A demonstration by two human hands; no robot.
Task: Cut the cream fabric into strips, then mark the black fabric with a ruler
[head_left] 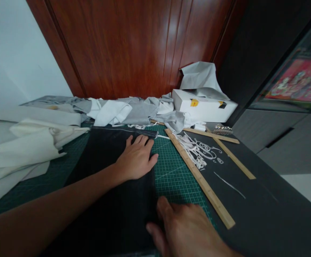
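A long piece of black fabric (104,214) lies spread over the green cutting mat (168,162). A white cord (162,136) sticks out of the folded strip along its far edge. My left hand (136,157) rests flat near that far end, fingers stretched out and palm down on the cloth. Closer to me, my right hand (187,228) is at the fabric's right edge, with fingers curled and the thumb over the cloth. The edge runs between thumb and index finger; the fingertips are partly hidden.
A wooden ruler (200,180) lies right of the fabric, beside a tangle of white cord (198,153). More wooden strips (234,159) lie beyond. Grey and white cloths (141,109) line the door, next to a white box (203,105). Cream fabric (24,146) is piled at left.
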